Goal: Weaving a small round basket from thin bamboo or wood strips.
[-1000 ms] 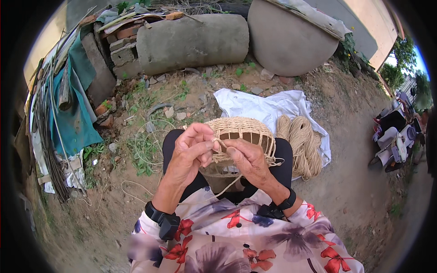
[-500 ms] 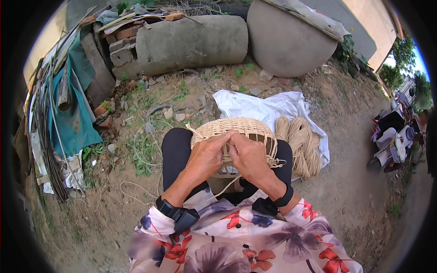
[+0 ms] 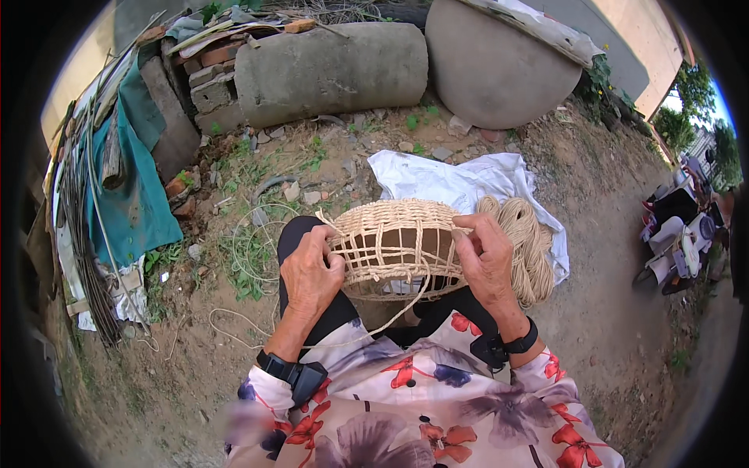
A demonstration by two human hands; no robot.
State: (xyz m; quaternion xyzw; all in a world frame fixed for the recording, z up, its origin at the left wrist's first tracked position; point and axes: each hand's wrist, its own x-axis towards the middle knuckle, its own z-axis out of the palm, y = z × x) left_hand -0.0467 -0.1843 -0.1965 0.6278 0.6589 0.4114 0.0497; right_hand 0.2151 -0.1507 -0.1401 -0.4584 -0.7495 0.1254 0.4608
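Observation:
A woven cord basket [image 3: 399, 214] rests across my knees, its upper band tightly woven and its lower part an open grid. My left hand [image 3: 312, 269] is closed at the basket's left end, fingers curled in against the edge. At the right end my right hand [image 3: 488, 257] pinches the rim between thumb and fingers. A loose cord strand [image 3: 422, 293] hangs from the lower grid and trails left over my lap. Its thin coils [image 3: 251, 261] lie on the ground beside my left knee. The fingertips of both hands are partly hidden.
Beside my right knee, cord hanks [image 3: 521, 249] lie on a white sheet [image 3: 468, 181]. A concrete cylinder [image 3: 331, 74] and a big rounded grey vessel [image 3: 503, 66] stand ahead. Teal cloth [image 3: 129, 203] hangs at the left; a scooter [image 3: 677, 242] stands far right.
My hands were together over the basket's middle; they have parted to its two ends. The open grid and hanging strand now show between them.

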